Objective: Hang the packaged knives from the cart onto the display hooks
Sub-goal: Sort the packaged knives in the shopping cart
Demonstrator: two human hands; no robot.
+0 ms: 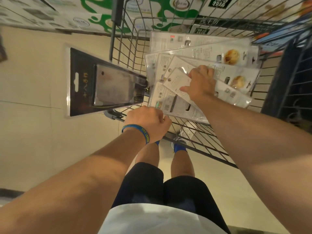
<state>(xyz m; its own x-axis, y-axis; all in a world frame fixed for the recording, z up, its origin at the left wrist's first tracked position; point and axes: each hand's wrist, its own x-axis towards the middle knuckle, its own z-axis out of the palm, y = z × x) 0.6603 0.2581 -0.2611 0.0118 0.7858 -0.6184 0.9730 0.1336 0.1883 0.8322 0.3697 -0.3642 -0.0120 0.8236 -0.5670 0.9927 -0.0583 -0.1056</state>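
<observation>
Head view, looking down. The wire cart (pixel 199 137) fills the frame from centre toward 2 o'clock. In its basket lies a fan of packaged knives (pixel 236 56), pale backing cards facing up under clear blister, overlapping one another. The right hand (pixel 200 83) reaches in from 4 o'clock and rests on top of the fan; its thumb and curled fingers pinch the upper edge of the topmost white package (pixel 177 81), which lies tilted on the others. A black package (pixel 101 81) with a hang slot at its far end juts out of the cart toward 9 o'clock, above the tiled floor (pixel 30 132). The left hand (pixel 146 122), with a blue wristband (pixel 143 132), is closed in a fist at the cart's near rim, touching that package's near corner; the fingers are hidden, so what they clasp cannot be told. Printed cartons (pixel 67 16) stand stacked at 12 o'clock beyond the cart.
</observation>
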